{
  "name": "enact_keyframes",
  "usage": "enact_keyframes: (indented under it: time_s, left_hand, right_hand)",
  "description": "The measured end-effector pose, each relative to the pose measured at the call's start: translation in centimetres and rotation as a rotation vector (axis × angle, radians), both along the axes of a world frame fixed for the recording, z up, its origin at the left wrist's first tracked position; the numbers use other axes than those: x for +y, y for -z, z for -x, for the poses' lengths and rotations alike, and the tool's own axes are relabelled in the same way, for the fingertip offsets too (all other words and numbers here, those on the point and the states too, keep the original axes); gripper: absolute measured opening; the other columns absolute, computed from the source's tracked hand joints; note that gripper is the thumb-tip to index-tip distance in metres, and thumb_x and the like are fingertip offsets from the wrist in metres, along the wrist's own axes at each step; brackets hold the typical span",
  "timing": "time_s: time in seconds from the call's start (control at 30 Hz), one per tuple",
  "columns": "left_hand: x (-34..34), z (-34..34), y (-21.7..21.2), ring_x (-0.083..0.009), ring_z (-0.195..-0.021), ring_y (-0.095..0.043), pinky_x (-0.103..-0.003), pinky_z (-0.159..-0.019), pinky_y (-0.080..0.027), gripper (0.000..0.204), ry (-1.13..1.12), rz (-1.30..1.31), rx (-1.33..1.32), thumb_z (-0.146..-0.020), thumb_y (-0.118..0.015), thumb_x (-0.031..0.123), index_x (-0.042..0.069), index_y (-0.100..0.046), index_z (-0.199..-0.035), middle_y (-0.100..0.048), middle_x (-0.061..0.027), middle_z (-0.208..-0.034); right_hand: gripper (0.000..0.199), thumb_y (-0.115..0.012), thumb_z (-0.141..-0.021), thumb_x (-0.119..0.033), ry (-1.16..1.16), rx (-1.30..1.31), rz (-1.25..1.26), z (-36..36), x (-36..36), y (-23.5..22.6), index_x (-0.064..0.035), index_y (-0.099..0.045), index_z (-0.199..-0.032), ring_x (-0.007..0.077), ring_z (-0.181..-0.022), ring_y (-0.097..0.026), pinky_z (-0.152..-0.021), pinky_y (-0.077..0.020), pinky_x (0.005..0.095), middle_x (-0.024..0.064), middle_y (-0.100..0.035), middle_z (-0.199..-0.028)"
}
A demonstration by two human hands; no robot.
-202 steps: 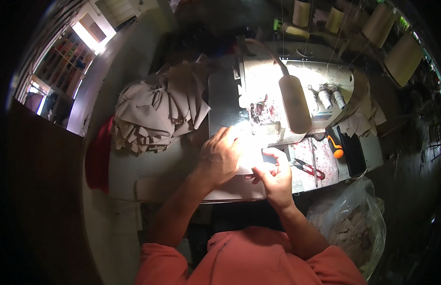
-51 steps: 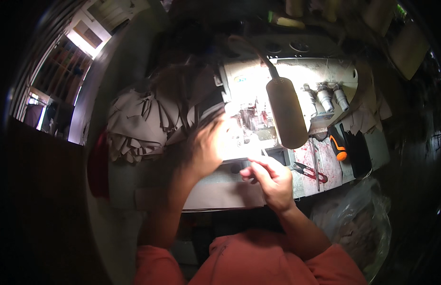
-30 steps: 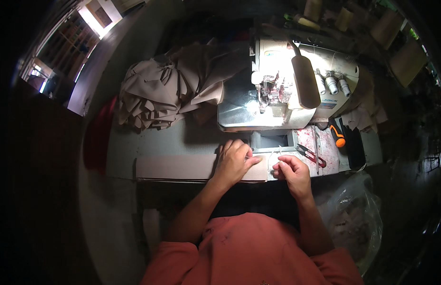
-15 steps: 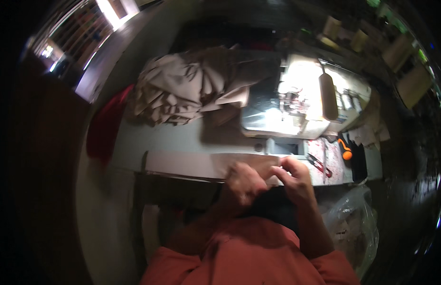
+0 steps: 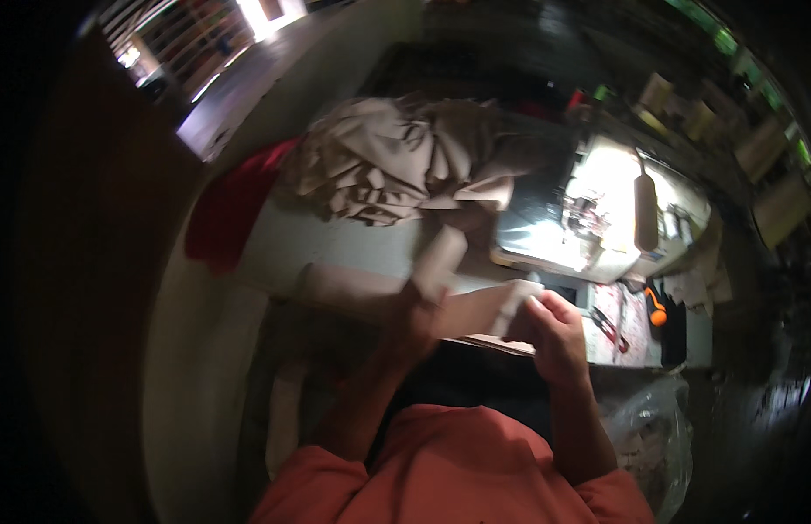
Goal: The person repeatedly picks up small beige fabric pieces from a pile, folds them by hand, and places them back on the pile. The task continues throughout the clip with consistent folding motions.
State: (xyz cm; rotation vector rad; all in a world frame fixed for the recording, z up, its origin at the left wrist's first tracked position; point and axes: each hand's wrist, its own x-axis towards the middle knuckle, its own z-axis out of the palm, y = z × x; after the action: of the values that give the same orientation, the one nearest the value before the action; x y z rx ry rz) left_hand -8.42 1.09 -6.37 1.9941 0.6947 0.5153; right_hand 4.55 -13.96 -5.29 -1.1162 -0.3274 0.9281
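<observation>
A strip of beige fabric [image 5: 475,312] stretches between my two hands above the front edge of the sewing table. My right hand [image 5: 560,332] pinches its right end, thumb and fingers closed on the cloth. Blurred by motion, my left hand [image 5: 416,321] grips the strip farther left, and a loose flap rises above that hand. Behind the right hand stands a sewing machine [image 5: 545,249], its needle area brightly lit. A crumpled heap of beige fabric [image 5: 371,157] lies at the back left of the table.
Red-handled snips [image 5: 608,325] and an orange-handled tool [image 5: 656,310] lie right of my right hand. Red cloth [image 5: 235,210] drapes over the table's left side. A clear plastic bag [image 5: 663,428] hangs below the right edge. Thread cones [image 5: 657,92] stand at the back right.
My left hand has moved a little left, away from the right one, drawing the fabric out between them. A flap now stands up above it. The whole view has shifted.
</observation>
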Motion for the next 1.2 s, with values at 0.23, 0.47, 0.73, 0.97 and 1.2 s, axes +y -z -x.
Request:
enact_keyframes:
  time_s: [0.23,0.47,0.73,0.97,1.2]
  left_hand:
    - [-5.6,-3.7,-2.0,-0.0325,-0.118,-0.031,-0.04,-0.096,-0.027,0.074,0.44,-0.72,0.013,-0.07,-0.061,0.036,0.0,-0.027,-0.126,-0.029,-0.02,-0.129]
    - [-2.5,-6.1,-2.9,-0.0155,-0.092,-0.05,-0.026,-0.08,-0.039,0.04,0.608,0.387,-0.117,-0.081,-0.054,0.026,-0.003,-0.047,-0.107,-0.052,-0.0133,-0.1]
    - [-2.9,-7.9,-4.4,-0.0054,-0.064,-0.048,-0.02,-0.057,-0.04,0.012,0.421,0.229,-0.114,-0.078,-0.058,0.013,0.001,-0.056,-0.079,-0.054,0.0,-0.069]
    - [-1.3,-13.5,-3.8,-0.0235,-0.064,-0.055,-0.029,-0.058,-0.044,0.013,0.4,-0.415,-0.156,-0.071,-0.06,0.008,0.001,-0.057,-0.081,-0.055,-0.0118,-0.071]
    - [-0.7,-13.6,-3.4,-0.0263,-0.078,-0.051,-0.035,-0.067,-0.043,0.017,0.557,-0.725,-0.048,-0.071,-0.051,0.005,0.003,-0.054,-0.087,-0.05,-0.0119,-0.082]
  right_hand:
    - [0.018,-0.049,-0.084,-0.012,0.0,-0.009,0.006,0.2,-3.0,-2.2,0.0045,-0.053,-0.091,0.0077,-0.069,-0.054,-0.061,-0.0459,0.0208,0.0053,-0.057,-0.08]
    - [0.014,-0.051,-0.081,-0.005,0.011,-0.19,0.029,0.2,-3.7,-1.7,0.0047,-0.054,-0.091,0.0083,-0.069,-0.055,-0.062,-0.0463,0.0209,0.0057,-0.058,-0.079]
    - [0.016,-0.051,-0.081,-0.004,0.013,-0.217,0.02,-0.3,-3.8,-1.7,0.004,-0.05,-0.095,0.0085,-0.067,-0.055,-0.061,-0.0459,0.0211,0.0057,-0.057,-0.076]
    - [0.013,-0.054,-0.079,-0.006,0.199,-0.179,-0.045,-4.1,-0.6,1.3,0.0035,-0.052,-0.087,0.0087,-0.061,-0.053,-0.057,-0.0458,0.022,0.0057,-0.055,-0.071]
    - [0.014,-0.051,-0.08,0.0,0.38,-0.084,-0.186,-2.7,-0.3,1.9,0.0057,-0.051,-0.093,0.0159,-0.068,-0.059,-0.061,-0.0486,0.0247,0.0099,-0.057,-0.083]
